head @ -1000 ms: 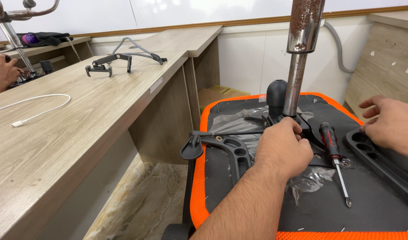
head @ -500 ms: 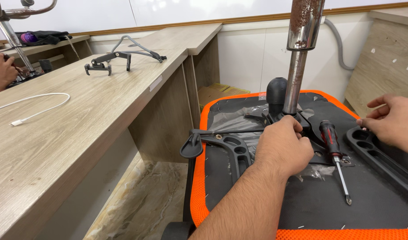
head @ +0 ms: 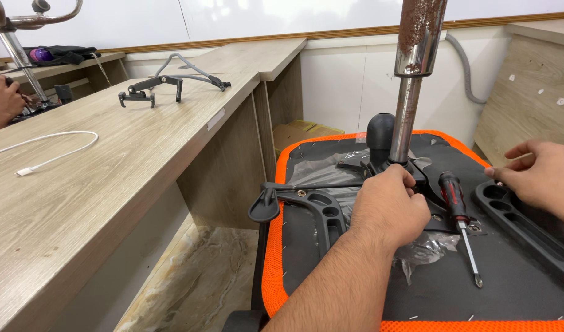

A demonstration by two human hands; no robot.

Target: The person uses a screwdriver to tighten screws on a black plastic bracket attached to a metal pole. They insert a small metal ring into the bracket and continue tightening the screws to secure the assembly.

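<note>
Two hands work over an upturned chair seat [head: 509,295], whose black underside with an orange rim faces up at the lower right. From the black mechanism plate [head: 417,175] in the middle of that underside rises a rusty metal gas-lift column [head: 411,80]. The left hand [head: 389,209] rests on the plate at the foot of the column, its fingers curled and clenched against the metal there; what they grip is hidden beneath the knuckles. The right hand [head: 540,175] hovers at the right edge, clear of the seat, thumb and forefinger pinched together; whether anything sits between them cannot be told.

Just right of the left hand lies a screwdriver [head: 460,221] with a red-and-black handle, tip pointing toward the viewer, on crumpled clear plastic wrap [head: 426,252]. A black armrest bracket [head: 316,209] lies to the left of the hand, another black armrest [head: 528,227] to the right, below the right hand.

Left of the chair runs a long wooden surface [head: 110,184] carrying a white cable [head: 48,147] and a dark metal frame part [head: 165,80]. Far left, another person's hand [head: 5,101] works beside a chrome post [head: 18,55].
</note>
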